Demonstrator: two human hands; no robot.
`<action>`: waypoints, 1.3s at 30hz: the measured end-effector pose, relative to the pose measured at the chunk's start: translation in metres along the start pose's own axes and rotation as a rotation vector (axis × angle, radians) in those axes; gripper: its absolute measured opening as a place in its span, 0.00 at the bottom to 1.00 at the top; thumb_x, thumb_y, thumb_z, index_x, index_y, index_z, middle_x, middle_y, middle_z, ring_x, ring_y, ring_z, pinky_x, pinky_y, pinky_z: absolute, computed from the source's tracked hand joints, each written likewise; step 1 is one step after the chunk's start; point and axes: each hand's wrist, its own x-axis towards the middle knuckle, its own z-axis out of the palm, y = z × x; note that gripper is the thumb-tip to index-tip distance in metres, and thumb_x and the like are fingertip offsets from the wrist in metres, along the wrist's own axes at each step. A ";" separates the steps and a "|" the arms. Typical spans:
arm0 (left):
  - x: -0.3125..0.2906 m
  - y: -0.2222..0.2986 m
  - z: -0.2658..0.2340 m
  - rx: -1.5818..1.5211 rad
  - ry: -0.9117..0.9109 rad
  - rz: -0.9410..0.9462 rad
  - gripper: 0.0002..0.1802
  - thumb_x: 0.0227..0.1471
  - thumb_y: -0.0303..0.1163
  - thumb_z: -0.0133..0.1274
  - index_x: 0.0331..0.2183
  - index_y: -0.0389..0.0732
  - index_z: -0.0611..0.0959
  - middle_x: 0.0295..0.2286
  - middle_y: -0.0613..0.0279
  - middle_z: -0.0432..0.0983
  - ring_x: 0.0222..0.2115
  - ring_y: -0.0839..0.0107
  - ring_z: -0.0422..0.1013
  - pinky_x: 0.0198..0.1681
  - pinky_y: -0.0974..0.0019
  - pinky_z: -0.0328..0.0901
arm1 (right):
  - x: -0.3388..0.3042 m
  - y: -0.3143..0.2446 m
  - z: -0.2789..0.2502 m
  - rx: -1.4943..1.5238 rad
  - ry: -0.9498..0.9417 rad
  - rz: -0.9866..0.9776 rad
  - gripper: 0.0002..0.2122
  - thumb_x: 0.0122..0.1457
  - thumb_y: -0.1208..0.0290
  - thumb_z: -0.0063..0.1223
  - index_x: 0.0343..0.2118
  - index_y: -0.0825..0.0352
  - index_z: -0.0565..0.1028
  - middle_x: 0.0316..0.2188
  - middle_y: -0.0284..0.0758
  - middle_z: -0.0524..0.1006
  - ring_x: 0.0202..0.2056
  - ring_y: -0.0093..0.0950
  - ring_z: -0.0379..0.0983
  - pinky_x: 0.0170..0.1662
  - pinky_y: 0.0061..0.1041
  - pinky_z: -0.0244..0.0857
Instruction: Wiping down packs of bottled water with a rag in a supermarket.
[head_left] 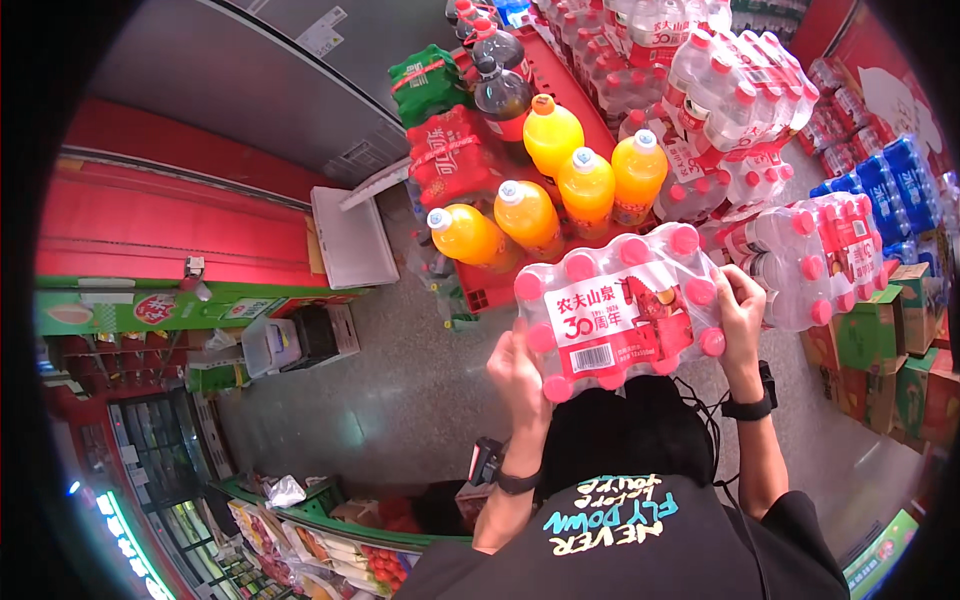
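Note:
Between both hands, in front of my body, is a shrink-wrapped pack of water bottles (620, 312) with red caps and a white and red label facing up. My left hand (518, 375) grips its left side, fingers partly hidden by the pack. At the right side, my right hand (740, 312) has its fingers closed on the wrap near the upper corner. Beyond the pack, several orange drink bottles (585, 190) stand on a red crate (580, 85). Another wrapped water pack (800, 262) lies just right of my right hand.
Stacked water packs (745, 95) rise at the far right, with blue packs (890, 190) and cardboard cartons (900, 350) beside them. Dark cola bottles (502, 95) and red and green wrapped packs (447, 153) stand farther back. On the left are a white foam box (352, 240) and a produce shelf (330, 545).

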 end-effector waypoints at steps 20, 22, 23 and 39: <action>0.005 0.003 -0.021 0.594 -0.100 0.545 0.28 0.71 0.46 0.42 0.31 0.31 0.81 0.20 0.53 0.76 0.21 0.69 0.69 0.25 0.59 0.62 | -0.025 -0.014 -0.030 -0.212 -0.017 0.047 0.11 0.69 0.66 0.52 0.44 0.71 0.75 0.30 0.34 0.76 0.33 0.22 0.71 0.39 0.26 0.67; 0.006 0.001 -0.025 0.647 -0.139 0.493 0.30 0.71 0.49 0.41 0.32 0.30 0.81 0.21 0.56 0.77 0.21 0.69 0.68 0.26 0.58 0.61 | -0.031 -0.011 -0.041 -0.202 -0.027 0.070 0.12 0.69 0.66 0.52 0.45 0.71 0.74 0.33 0.37 0.77 0.36 0.25 0.73 0.42 0.28 0.68; 0.004 0.000 -0.022 0.559 -0.144 0.490 0.31 0.71 0.50 0.40 0.33 0.30 0.81 0.21 0.58 0.77 0.22 0.69 0.68 0.26 0.58 0.61 | -0.034 -0.010 -0.046 -0.183 -0.057 0.087 0.12 0.69 0.66 0.51 0.46 0.71 0.74 0.35 0.38 0.77 0.38 0.27 0.73 0.44 0.29 0.68; -0.026 -0.128 -0.060 -0.190 0.115 -0.122 0.27 0.63 0.49 0.45 0.56 0.42 0.74 0.54 0.56 0.71 0.57 0.63 0.67 0.58 0.48 0.64 | -0.067 -0.037 -0.196 -0.378 -0.615 -0.013 0.15 0.69 0.61 0.50 0.47 0.70 0.75 0.39 0.46 0.79 0.44 0.45 0.77 0.49 0.39 0.69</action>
